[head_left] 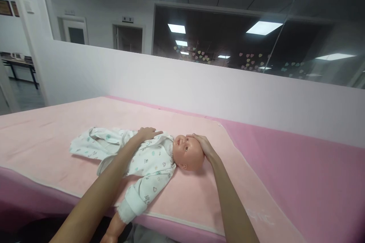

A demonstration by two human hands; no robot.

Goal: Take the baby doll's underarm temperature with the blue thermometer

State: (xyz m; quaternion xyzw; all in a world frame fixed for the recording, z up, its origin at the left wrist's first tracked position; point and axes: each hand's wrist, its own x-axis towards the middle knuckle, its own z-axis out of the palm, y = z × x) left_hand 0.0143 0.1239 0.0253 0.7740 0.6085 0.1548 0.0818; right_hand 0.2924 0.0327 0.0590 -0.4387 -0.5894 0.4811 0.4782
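A baby doll (186, 155) lies on its back on a peach-coloured pad (194, 197), its head to the right. It wears a white printed baby outfit (151, 159), with the leg part spread out to the left. My left hand (148, 133) rests on the outfit at the doll's far side, fingers stretched out. Against the top of the doll's head lies my right hand (203, 145), its fingers extended over the forehead. The doll's near arm hangs past the pad's front edge, below my left forearm. The doll's far arm is hidden.
A pink cover (285, 155) shows beneath the pad and to the right. Behind it runs a low white wall (171, 79) with a glass panel above. A dark table (19, 62) stands in the room at the far left.
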